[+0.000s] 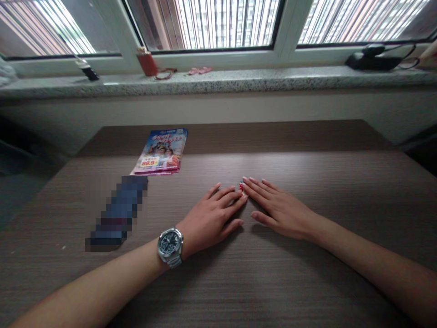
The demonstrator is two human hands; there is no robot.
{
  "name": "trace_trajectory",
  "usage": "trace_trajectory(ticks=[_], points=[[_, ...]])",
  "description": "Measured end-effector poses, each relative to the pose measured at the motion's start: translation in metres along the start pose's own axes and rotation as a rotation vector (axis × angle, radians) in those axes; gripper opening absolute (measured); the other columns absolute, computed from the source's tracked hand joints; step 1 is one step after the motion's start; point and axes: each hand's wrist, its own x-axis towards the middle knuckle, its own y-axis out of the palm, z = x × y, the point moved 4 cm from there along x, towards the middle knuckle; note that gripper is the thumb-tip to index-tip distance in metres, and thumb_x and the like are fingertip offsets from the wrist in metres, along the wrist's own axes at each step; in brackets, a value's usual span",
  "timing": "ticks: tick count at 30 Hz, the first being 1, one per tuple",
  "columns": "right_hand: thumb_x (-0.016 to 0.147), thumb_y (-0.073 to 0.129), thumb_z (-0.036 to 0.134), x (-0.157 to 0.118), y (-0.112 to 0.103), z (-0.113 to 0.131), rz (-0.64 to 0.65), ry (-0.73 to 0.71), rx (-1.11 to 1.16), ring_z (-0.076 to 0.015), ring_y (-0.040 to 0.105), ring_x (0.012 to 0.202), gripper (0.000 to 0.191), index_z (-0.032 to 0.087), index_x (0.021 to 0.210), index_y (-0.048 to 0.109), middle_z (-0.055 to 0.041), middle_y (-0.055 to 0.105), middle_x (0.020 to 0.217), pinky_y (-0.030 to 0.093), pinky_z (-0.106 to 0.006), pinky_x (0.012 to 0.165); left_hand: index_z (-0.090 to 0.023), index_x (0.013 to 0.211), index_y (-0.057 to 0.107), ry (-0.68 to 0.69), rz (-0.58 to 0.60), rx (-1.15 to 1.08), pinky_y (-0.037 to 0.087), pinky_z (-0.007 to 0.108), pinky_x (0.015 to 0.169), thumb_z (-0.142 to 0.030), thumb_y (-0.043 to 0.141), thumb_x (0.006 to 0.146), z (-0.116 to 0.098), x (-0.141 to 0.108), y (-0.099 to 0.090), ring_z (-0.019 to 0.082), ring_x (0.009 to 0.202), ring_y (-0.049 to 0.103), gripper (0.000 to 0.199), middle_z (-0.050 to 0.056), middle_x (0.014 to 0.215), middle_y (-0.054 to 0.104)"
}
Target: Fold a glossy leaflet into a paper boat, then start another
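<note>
A small red, white and blue item (241, 187) lies on the brown table (307, 164), partly covered by my fingertips, so its shape is unclear. My left hand (213, 214) rests to its left, palm down with the fingers spread, and wears a silver watch (170, 246) at the wrist. From the right, my right hand (278, 205) lies flat with its fingertips at the item's edge. The two hands nearly meet there, and neither is closed around anything.
A stack of colourful flyers (162, 152) lies at the back left, above a blurred dark blue object (119, 212). On the stone windowsill (256, 82) are a red case (147, 63), a small black-and-white item (87, 69), pink pieces (200, 71) and a black device (373, 59).
</note>
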Motion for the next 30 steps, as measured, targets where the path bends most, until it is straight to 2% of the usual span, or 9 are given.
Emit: trace_trajectory(ticks=[4, 9, 17, 24, 30], points=[[0.107, 0.035, 0.052, -0.001, 0.001, -0.001, -0.005, 0.017, -0.001, -0.0239, 0.021, 0.156, 0.068, 0.025, 0.165, 0.012, -0.0072, 0.019, 0.17, 0.024, -0.049, 0.127, -0.023, 0.156, 0.04, -0.004, 0.003, -0.003, 0.017, 0.05, 0.128, -0.048, 0.046, 0.105, 0.0, -0.001, 0.001, 0.026, 0.151, 0.036, 0.056, 0.006, 0.159, 0.045], [0.107, 0.032, 0.051, -0.004, 0.001, -0.005, -0.018, 0.067, -0.038, -0.0228, 0.022, 0.156, 0.068, 0.024, 0.165, 0.01, -0.0077, 0.02, 0.17, 0.026, -0.049, 0.126, -0.023, 0.156, 0.04, 0.005, -0.008, 0.001, 0.014, 0.051, 0.128, -0.047, 0.046, 0.105, 0.0, -0.001, 0.0, 0.027, 0.15, 0.036, 0.056, 0.006, 0.159, 0.046], [0.107, 0.031, 0.052, -0.015, -0.001, -0.033, -0.06, 0.187, -0.064, -0.0249, 0.025, 0.155, 0.067, 0.023, 0.165, 0.014, -0.0099, 0.027, 0.168, 0.027, -0.052, 0.125, -0.026, 0.155, 0.04, 0.014, -0.037, 0.012, 0.015, 0.051, 0.127, -0.047, 0.047, 0.105, 0.001, -0.001, 0.002, 0.027, 0.148, 0.039, 0.055, 0.007, 0.157, 0.049], [0.109, 0.028, 0.043, -0.015, -0.004, -0.039, -0.12, 0.195, 0.117, -0.0228, 0.029, 0.154, 0.056, 0.025, 0.162, 0.028, -0.008, 0.035, 0.166, 0.024, -0.053, 0.126, -0.026, 0.155, 0.041, 0.021, -0.051, -0.004, 0.019, 0.053, 0.126, -0.047, 0.05, 0.104, 0.002, 0.001, 0.0, 0.028, 0.145, 0.043, 0.056, 0.007, 0.153, 0.052], [0.108, 0.034, 0.039, -0.015, -0.013, -0.039, -0.205, 0.208, 0.236, -0.0234, 0.041, 0.148, 0.043, 0.024, 0.146, 0.05, -0.0093, 0.049, 0.158, 0.028, -0.055, 0.125, -0.026, 0.154, 0.043, 0.028, -0.052, -0.021, 0.022, 0.054, 0.126, -0.047, 0.051, 0.103, 0.004, 0.001, 0.0, 0.028, 0.144, 0.044, 0.055, 0.007, 0.152, 0.053]])
